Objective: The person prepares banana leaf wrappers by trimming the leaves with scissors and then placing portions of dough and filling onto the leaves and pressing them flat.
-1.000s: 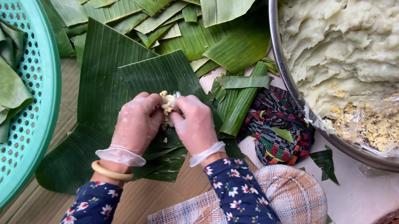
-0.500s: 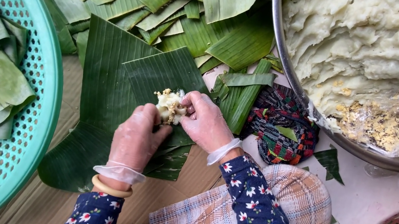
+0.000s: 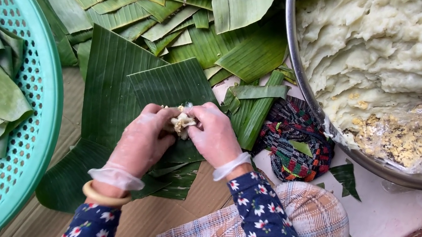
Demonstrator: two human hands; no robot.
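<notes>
Both gloved hands meet at one spot — left hand (image 3: 142, 138) and right hand (image 3: 215, 135) pinching a small pale dough lump (image 3: 182, 122) between fingertips, equally near. Right under it lies a banana leaf (image 3: 112, 89), long axis running away from the body.

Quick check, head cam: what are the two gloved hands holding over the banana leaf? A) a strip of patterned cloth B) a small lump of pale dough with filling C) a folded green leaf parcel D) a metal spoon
B: the left hand and right hand pinch a small pale lump of dough between their fingertips, above the flat banana leaf.
</notes>
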